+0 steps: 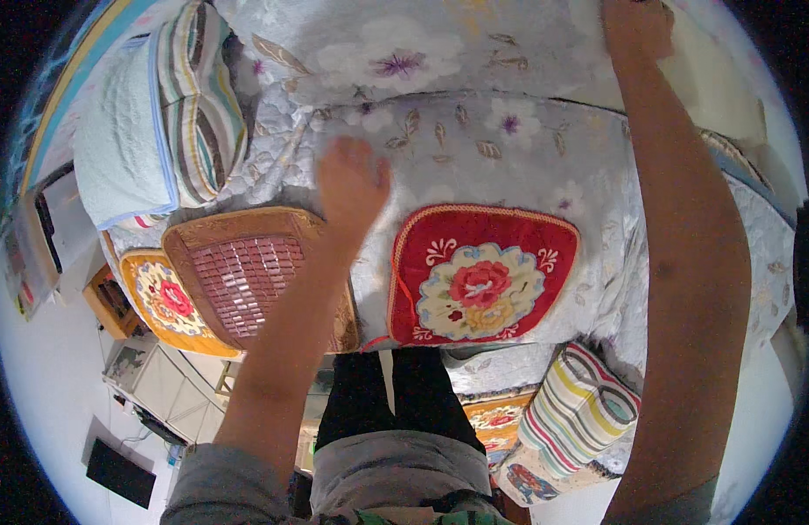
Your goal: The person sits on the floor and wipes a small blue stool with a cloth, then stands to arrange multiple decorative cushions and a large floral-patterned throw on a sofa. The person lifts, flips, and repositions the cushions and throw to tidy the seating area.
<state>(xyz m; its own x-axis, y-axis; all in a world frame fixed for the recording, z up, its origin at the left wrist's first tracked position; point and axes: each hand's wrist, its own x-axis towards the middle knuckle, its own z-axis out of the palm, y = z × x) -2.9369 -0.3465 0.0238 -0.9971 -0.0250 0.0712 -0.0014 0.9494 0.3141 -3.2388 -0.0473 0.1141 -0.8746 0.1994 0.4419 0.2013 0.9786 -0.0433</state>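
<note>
A pale grey floral bed cover (474,166) is spread in front of me, with a fold line running across it. My left hand (356,179) is over the cover, left of the middle; motion smears its fingers, so their pose is unclear. Toward the far right reaches my right hand (639,31), at the edge where the cover meets a cream surface (702,87). Its fingers are mostly hidden near the picture's upper rim, and whatever they may hold cannot be made out.
Nearer me lie a red flowered seat pad (483,276), a brown beaded mat (247,271) and an orange flowered pad (168,293). A striped pillow (199,105) with a light blue towel (124,131) is at the left. Another striped pillow (579,407) lies lower right.
</note>
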